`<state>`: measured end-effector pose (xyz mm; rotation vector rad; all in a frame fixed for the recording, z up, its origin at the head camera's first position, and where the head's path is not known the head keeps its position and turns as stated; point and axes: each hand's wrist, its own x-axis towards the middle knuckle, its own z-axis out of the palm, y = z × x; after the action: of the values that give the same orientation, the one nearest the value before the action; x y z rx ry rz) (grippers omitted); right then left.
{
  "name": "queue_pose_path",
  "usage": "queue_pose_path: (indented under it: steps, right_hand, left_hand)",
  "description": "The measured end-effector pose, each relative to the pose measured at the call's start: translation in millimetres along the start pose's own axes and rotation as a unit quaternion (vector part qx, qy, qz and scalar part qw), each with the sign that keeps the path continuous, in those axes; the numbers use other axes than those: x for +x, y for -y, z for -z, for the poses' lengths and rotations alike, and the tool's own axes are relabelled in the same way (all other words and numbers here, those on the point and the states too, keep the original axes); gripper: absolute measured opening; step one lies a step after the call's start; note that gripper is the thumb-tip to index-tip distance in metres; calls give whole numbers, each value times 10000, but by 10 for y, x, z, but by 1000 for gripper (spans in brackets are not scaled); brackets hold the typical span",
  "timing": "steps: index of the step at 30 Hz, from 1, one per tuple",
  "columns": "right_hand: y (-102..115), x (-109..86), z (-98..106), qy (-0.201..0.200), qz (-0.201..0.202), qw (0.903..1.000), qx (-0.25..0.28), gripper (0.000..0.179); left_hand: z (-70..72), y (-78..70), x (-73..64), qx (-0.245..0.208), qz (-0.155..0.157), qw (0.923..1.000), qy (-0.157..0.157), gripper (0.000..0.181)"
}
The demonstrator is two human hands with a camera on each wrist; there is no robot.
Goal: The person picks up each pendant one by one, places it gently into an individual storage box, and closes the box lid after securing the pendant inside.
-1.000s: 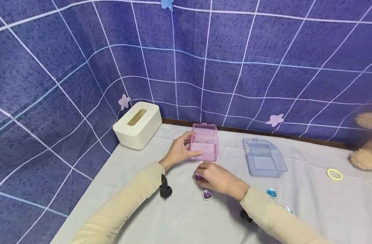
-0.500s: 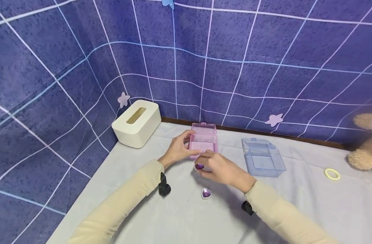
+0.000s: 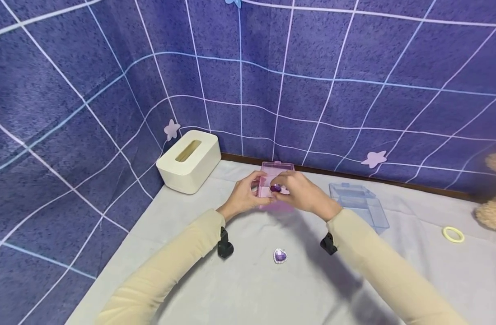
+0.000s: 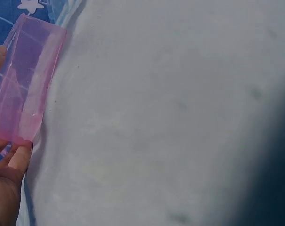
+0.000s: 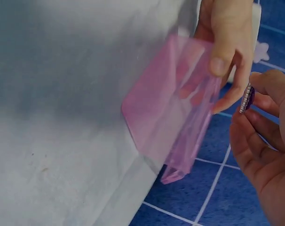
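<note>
A clear pink plastic box (image 3: 277, 206) stands on the cloth near the wall, its lid raised at the back. My left hand (image 3: 243, 197) grips it by the left side, thumb at the front and fingers round the rear; the right wrist view shows that thumb on the rim. Over the box's opening, my right hand (image 3: 302, 192) pinches a purple heart-shaped gem (image 5: 247, 99) with a silvery beaded edge between thumb and fingertips. Another purple heart gem (image 3: 280, 256) lies face up on the cloth, nearer the front. In the left wrist view the pink box (image 4: 32, 84) shows its side.
Right of the pink box, a clear blue plastic box (image 3: 372, 212) sits open, partly behind my right arm. A white tissue box (image 3: 189, 162) stands in the left corner. Farther right lie a yellow ring (image 3: 445, 233) and a plush toy (image 3: 493, 214). A blue patterned curtain hangs behind.
From the cloth in front, my right hand has carried the pinched gem forward over the pink box. The left hand has kept its grip on the box. The light-blue gems are now hidden behind the right arm.
</note>
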<state>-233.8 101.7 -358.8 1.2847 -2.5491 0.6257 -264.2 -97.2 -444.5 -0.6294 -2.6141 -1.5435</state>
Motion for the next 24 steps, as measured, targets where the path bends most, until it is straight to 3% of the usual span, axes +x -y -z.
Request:
queue_pose_path:
  steps: [6, 13, 24]
  right_hand:
    - [-190, 115, -111, 77, -87, 9997, 198, 8]
    - [-311, 192, -286, 356, -120, 9991, 181, 6]
    - [-299, 291, -397, 963, -477, 9942, -15, 6]
  left_hand:
    - [-20, -31, -3, -269, 173, 9995, 12, 72]
    - [2, -34, -9, -274, 200, 9994, 20, 71]
    - [-3, -35, -7, -149, 103, 9998, 9, 73]
